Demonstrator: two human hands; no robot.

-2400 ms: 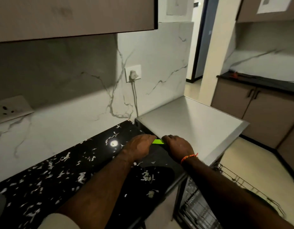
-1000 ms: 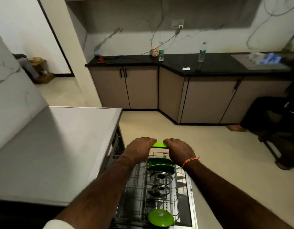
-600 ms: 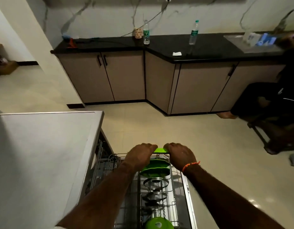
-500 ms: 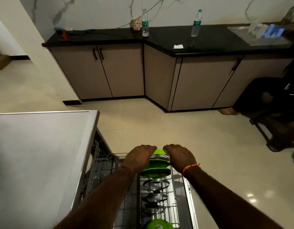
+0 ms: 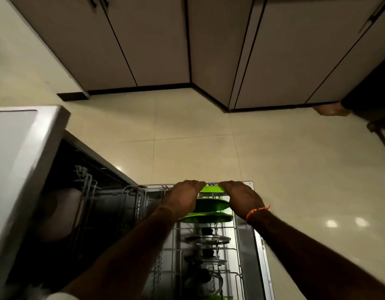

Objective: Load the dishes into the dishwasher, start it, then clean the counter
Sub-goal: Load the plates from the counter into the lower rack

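My left hand and my right hand grip the two ends of a bright green plate, held on edge over the far end of the pulled-out lower rack. Right behind it two more green plates stand upright in the rack. Several glass lids with dark knobs stand in a row nearer to me. The dishwasher is open at the left, with its grey top and dark interior showing.
Beige cabinet doors with a dark plinth run along the far side of the cream tiled floor. Another person's foot and dark clothing show at the right edge. A pale rounded object sits inside the dishwasher.
I have turned from the black counter to the open dishwasher, carrying the green plate in both hands. The plate has come down to the far end of the lower rack, and the view has tilted towards the floor.
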